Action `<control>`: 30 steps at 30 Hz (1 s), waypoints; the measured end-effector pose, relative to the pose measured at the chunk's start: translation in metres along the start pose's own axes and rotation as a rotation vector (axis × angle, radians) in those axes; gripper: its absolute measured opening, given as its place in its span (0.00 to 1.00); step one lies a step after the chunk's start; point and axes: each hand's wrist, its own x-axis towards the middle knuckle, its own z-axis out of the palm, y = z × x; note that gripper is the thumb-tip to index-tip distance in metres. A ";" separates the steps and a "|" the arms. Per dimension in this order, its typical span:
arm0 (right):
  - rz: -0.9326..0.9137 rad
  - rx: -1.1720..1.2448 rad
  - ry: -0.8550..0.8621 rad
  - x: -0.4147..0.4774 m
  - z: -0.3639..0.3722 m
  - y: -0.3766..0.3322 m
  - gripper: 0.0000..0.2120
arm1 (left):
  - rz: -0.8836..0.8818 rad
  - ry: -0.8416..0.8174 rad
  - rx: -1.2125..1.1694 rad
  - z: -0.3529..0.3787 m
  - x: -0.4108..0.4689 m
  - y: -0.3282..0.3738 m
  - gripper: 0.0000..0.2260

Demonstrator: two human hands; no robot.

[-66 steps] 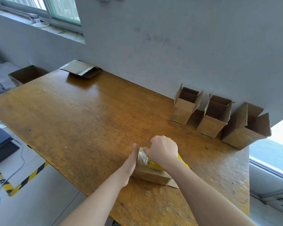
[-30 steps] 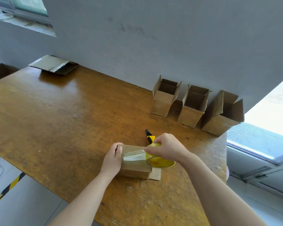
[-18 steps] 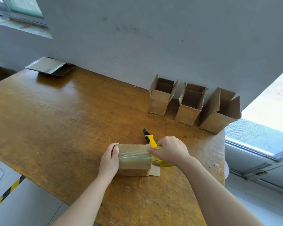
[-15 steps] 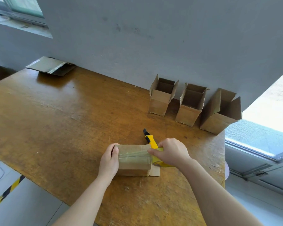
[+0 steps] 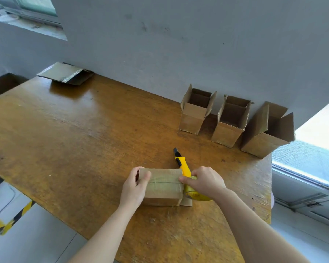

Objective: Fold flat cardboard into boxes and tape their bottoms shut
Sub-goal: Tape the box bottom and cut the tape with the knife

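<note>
A small cardboard box (image 5: 162,186) lies bottom-up on the wooden table (image 5: 74,141) near its front edge, with clear tape stretched along its centre seam. My left hand (image 5: 134,186) grips the box's left end, thumb on top. My right hand (image 5: 204,182) holds a yellow tape roll (image 5: 193,193) at the box's right end, fingers pressing the tape at the top right corner. A loose flap pokes out under the box's right side.
A yellow utility knife (image 5: 181,162) lies just behind the box. Three open folded boxes (image 5: 195,111) stand along the wall at the back right. A stack of flat cardboard (image 5: 65,74) sits at the back left. An open carton (image 5: 4,85) stands beyond the table's left end.
My right hand has drawn the tape roll across the box top from left to right and down past its right edge. My left hand has stayed on the left end.
</note>
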 end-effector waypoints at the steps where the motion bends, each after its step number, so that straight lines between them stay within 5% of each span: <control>1: 0.006 0.005 -0.013 0.001 0.000 0.000 0.26 | -0.005 -0.025 -0.019 -0.001 0.001 0.002 0.21; 10: 0.069 0.054 -0.092 0.001 -0.005 -0.006 0.27 | 0.107 -0.055 0.029 -0.012 0.010 0.004 0.09; 15: 0.095 0.112 -0.146 -0.002 0.000 -0.009 0.27 | 0.175 0.016 0.221 -0.019 0.012 0.011 0.18; 17: 0.097 0.121 -0.128 -0.003 0.003 -0.011 0.28 | 0.270 0.104 0.560 -0.013 0.008 0.017 0.23; 20: 0.100 0.142 -0.116 -0.002 0.006 -0.014 0.27 | 0.522 -0.068 0.967 0.022 -0.014 0.027 0.31; 26: 0.122 0.208 -0.154 -0.001 0.007 -0.013 0.28 | 0.705 -0.264 1.107 0.026 -0.017 0.021 0.41; 30: 0.119 0.208 -0.119 -0.003 0.014 -0.014 0.29 | 0.615 -0.176 1.124 0.014 -0.011 0.016 0.47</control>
